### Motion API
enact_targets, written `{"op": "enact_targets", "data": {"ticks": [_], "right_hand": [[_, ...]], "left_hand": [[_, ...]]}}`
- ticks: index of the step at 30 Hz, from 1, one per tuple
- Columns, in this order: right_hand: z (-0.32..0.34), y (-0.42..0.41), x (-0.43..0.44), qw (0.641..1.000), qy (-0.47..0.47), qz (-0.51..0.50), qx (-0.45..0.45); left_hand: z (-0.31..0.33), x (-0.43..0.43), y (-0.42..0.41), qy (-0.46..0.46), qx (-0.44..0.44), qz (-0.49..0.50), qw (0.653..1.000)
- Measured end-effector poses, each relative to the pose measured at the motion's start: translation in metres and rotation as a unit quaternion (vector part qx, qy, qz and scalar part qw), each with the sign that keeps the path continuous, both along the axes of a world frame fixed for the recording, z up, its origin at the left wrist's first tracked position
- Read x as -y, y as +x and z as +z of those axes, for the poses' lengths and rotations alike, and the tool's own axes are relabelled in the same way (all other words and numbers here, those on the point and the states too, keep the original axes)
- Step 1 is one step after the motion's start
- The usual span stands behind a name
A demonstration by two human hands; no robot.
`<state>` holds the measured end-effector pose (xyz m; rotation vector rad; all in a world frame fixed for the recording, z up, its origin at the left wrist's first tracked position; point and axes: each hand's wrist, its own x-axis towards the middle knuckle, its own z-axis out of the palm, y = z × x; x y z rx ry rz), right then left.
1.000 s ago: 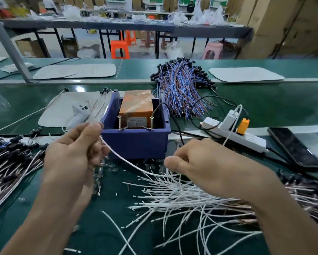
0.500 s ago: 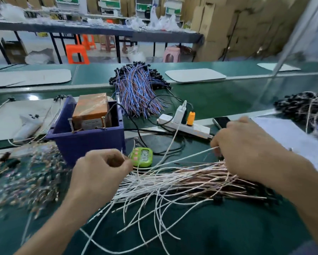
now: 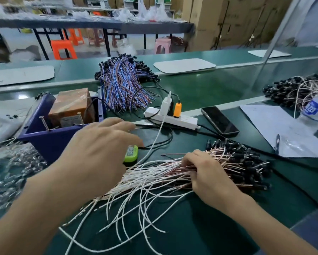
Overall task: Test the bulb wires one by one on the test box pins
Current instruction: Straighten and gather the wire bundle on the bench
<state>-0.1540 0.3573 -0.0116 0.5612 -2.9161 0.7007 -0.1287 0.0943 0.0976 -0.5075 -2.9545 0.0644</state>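
The blue test box (image 3: 49, 140) sits on the green bench, and one upright metal pin (image 3: 44, 123) stands at its front rim, with an orange-wrapped block (image 3: 71, 105) inside behind it. To the right of the box and nearer the person lies the bundle of bulb wires (image 3: 154, 172). Its long axis runs side to side: the black bulb ends point away from the box, to the right, while the white free ends point back toward the box and fan out toward the near edge of the bench.

The left hand (image 3: 99, 153) hovers palm down just right of the box's front wall, fingers spread and fairly straight, nothing in it, covering part of a small green timer (image 3: 131, 153). The right hand (image 3: 207, 173) rests on the bundle farther right of the box, its fingers curled down among the strands. Whether they pinch a single wire I cannot tell.

Right of the box, a white power strip (image 3: 172, 119) carries plugs, and a dark phone (image 3: 219, 120) lies beyond it. Behind the box and to its right is a heap of blue and brown wires (image 3: 123, 87). Far right of the box are a sheet of paper (image 3: 283, 131) and a water bottle (image 3: 316, 107).
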Motion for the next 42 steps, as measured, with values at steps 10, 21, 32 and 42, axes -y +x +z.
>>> {"op": "enact_targets", "data": {"ticks": [10,21,32,42], "right_hand": [[-0.007,-0.002,-0.011,0.995,-0.067,0.066,0.016],[-0.016,-0.007,-0.020,0.991,0.102,0.090,-0.015],[-0.024,0.000,-0.006,0.987,0.143,-0.012,-0.072],[-0.005,0.022,0.087,0.998,-0.004,0.053,-0.012]], "left_hand": [[-0.107,-0.072,-0.021,0.151,0.209,-0.111,0.960],[-0.119,-0.056,-0.039,0.232,0.117,-0.087,0.962],[-0.131,-0.036,-0.027,0.220,0.041,-0.101,0.969],[-0.094,-0.002,-0.021,0.364,0.129,-0.042,0.922]]}}
